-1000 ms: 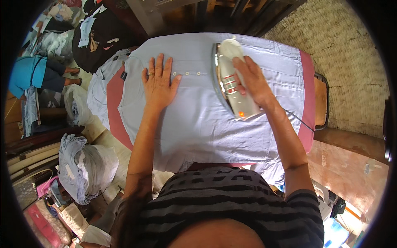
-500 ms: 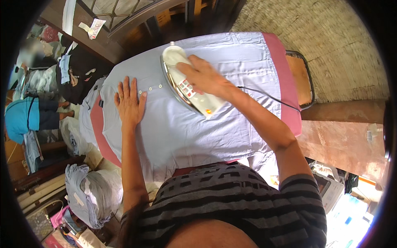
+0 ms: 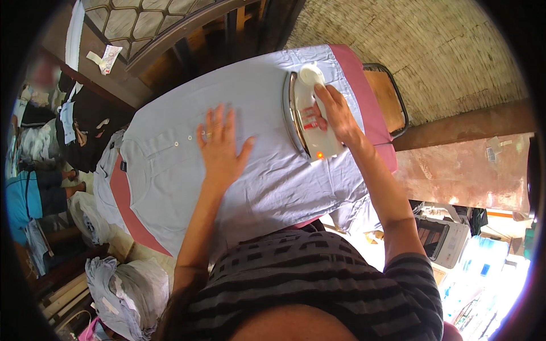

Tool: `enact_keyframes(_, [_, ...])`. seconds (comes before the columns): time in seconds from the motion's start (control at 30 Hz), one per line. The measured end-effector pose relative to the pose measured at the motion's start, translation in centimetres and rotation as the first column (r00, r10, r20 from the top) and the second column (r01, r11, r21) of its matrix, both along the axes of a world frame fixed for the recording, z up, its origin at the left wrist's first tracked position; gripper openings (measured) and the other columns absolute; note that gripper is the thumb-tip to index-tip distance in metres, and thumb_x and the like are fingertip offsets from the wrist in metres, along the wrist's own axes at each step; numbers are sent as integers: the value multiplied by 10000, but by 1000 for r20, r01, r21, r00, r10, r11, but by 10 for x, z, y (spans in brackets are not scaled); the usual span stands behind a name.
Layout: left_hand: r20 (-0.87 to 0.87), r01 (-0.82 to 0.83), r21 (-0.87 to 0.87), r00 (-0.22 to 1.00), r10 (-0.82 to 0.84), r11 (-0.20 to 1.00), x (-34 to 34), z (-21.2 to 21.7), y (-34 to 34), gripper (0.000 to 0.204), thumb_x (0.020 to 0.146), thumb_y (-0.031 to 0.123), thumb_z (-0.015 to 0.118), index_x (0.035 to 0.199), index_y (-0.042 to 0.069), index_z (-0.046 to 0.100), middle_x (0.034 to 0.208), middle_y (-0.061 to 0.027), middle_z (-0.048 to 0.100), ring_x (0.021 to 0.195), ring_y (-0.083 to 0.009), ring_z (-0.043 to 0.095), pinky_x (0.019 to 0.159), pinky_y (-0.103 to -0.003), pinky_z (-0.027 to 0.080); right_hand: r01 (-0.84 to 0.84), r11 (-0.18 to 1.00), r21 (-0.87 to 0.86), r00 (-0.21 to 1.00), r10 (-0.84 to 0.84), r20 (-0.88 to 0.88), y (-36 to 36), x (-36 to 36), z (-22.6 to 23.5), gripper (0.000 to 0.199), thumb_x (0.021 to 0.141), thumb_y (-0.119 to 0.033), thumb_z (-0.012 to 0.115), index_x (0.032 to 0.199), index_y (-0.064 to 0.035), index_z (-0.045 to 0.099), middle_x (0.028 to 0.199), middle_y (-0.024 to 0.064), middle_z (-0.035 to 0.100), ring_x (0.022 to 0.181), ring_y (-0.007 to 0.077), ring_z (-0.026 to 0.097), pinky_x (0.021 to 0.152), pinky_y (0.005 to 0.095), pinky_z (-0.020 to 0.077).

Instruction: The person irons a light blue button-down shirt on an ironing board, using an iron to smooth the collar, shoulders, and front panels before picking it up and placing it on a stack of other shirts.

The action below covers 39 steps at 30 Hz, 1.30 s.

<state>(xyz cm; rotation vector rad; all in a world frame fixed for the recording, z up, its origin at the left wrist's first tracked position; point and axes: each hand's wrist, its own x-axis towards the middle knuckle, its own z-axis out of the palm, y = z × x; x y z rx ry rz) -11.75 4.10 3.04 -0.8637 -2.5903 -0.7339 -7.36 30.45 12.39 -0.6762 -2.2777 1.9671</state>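
Note:
A light grey-blue buttoned shirt (image 3: 256, 187) lies spread over an ironing board with a dark pink cover (image 3: 359, 85). Its collar end points left. My right hand (image 3: 336, 116) is closed round the handle of a white iron (image 3: 313, 128), which rests on the right part of the shirt with a small orange light glowing near its heel. Flat on the shirt, fingers spread, my left hand (image 3: 223, 150) is beside the row of small buttons, slightly blurred. Wrinkles show in the cloth nearest my body, while the cloth left of the iron looks smoother.
A dark frame with a metal grille (image 3: 142, 23) stands beyond the board. Bundled clothes in plastic (image 3: 133, 290) sit at lower left. A person in a blue top (image 3: 23, 199) is at far left. A woven wall (image 3: 449, 57) and a whitish appliance (image 3: 452, 241) are on the right.
The iron has slid right along the shirt in my right hand. My left hand has also moved right, from near the collar to past the buttons. The view has shifted slightly.

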Motion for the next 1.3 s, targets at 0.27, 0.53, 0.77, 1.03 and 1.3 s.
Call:
enact_keyframes(0.27, [-8, -62, -156, 998, 61, 986, -9, -28, 47, 692, 925, 487, 561, 1467, 86, 407, 1591, -130, 277, 1462, -363, 241, 1140, -597, 165, -423, 782, 458, 906, 360, 222, 62, -16, 20, 387, 989, -406, 505, 1105, -52, 612, 735, 123, 588, 613, 174, 579, 558, 344, 486])
enact_keyframes(0.53, [-16, -84, -171, 996, 83, 982, -4, -15, 52, 696, 909, 500, 576, 1453, 89, 436, 1560, -152, 329, 1439, -397, 283, 1123, -624, 185, -117, 911, 397, 992, 87, 91, 138, 53, 10, 368, 991, -388, 498, 974, -28, 579, 568, 63, 488, 422, 131, 459, 404, 307, 369])
enact_keyframes(0.77, [-26, -121, -237, 993, 119, 964, -4, -13, 54, 681, 935, 503, 532, 1474, 105, 411, 1580, -133, 308, 1445, -396, 278, 1139, -596, 186, -128, 940, 316, 991, 135, 1, 146, 16, 11, 429, 997, -442, 479, 960, -21, 551, 554, 28, 467, 426, 112, 430, 425, 298, 353])
enact_keyframes(1.03, [-32, -145, -304, 989, 142, 942, -2, -13, 55, 673, 947, 515, 499, 1499, 145, 390, 1605, -95, 278, 1469, -366, 243, 1162, -565, 169, -242, 854, 460, 970, 218, 107, 173, 0, 6, 449, 1001, -450, 486, 1080, -19, 587, 575, 37, 496, 457, 116, 465, 449, 317, 392])
enact_keyframes(1.3, [-46, -161, -304, 987, 154, 939, -2, -17, 54, 679, 932, 548, 505, 1482, 158, 424, 1596, -79, 301, 1473, -347, 243, 1170, -557, 162, -295, 882, 367, 955, 263, 137, 214, 14, 11, 401, 1005, -396, 489, 1030, -3, 567, 570, 44, 483, 437, 122, 460, 411, 301, 371])
